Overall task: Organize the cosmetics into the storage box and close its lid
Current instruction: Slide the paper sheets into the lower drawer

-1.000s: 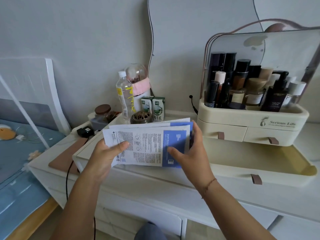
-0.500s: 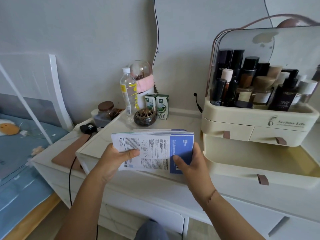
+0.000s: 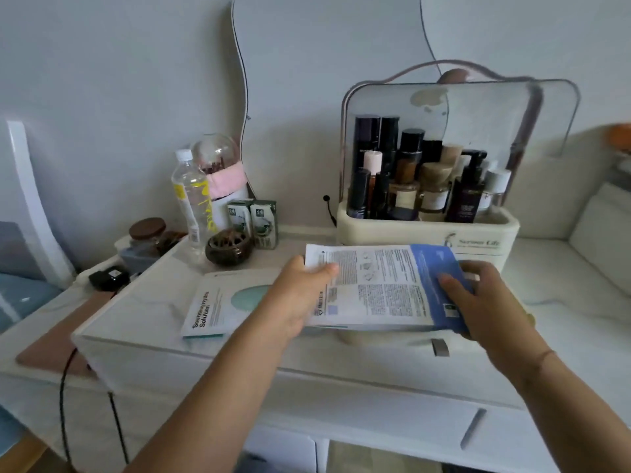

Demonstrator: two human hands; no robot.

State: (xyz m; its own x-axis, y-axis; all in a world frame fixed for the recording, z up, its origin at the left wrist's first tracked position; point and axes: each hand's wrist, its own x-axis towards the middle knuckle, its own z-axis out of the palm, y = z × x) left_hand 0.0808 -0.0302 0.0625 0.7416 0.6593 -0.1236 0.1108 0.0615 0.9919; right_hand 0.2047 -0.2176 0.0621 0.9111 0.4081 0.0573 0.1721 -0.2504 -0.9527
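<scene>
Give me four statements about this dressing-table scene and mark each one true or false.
1. The left hand and right hand hold a stack of mask packets between them. True.
2. The box's see-through cover is shut. False: the clear lid of the storage box stands raised, leaving the bottles uncovered.
3. A single packet lies flat to the left of the held stack. True.
4. The drinking water sits inside the box. False: the water bottle stands outside it, well to its left, near the dark bowl.
</scene>
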